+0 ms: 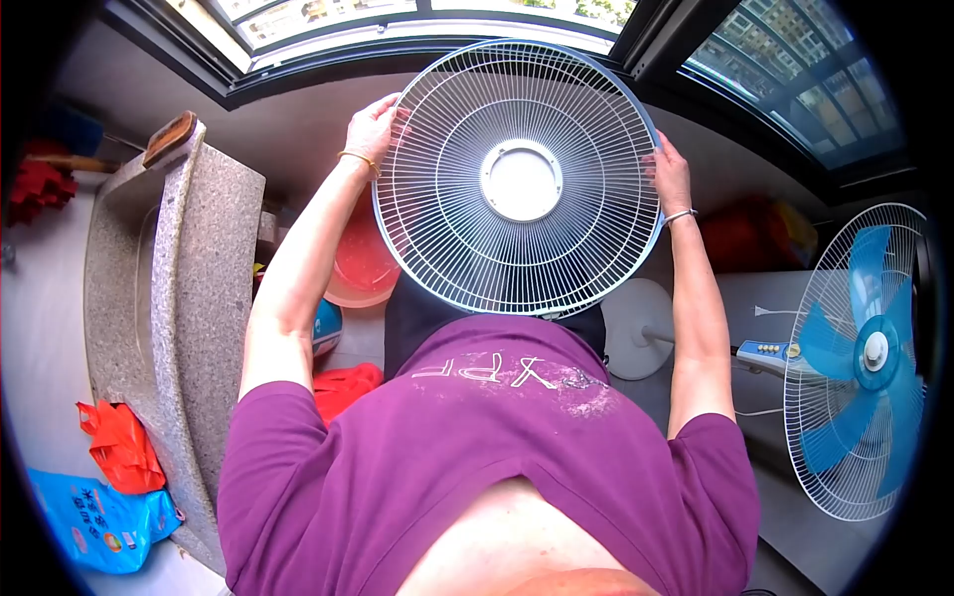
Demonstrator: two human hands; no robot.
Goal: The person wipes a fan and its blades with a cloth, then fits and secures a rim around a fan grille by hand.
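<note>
A round fan grille [521, 248] of thin white wires, with a blue rim and a pale centre disc, is held up in front of me near the window. My left hand [376, 129] grips its left rim, with fingers wrapped behind the wires. On the opposite rim, my right hand [669, 174] holds it the same way, its fingertips showing through the wires. To my right stands the fan [874, 350], its blue blades uncovered at the front and a wire guard behind them. The fan's control box [765, 352] and round white base [636, 328] are lower down.
A speckled stone sink [214, 298] runs along my left. Red [121, 447] and blue [99, 521] plastic bags lie beside it. A pink basin [360, 263] sits on the floor behind my left arm. Dark window frames [656, 40] border the far side.
</note>
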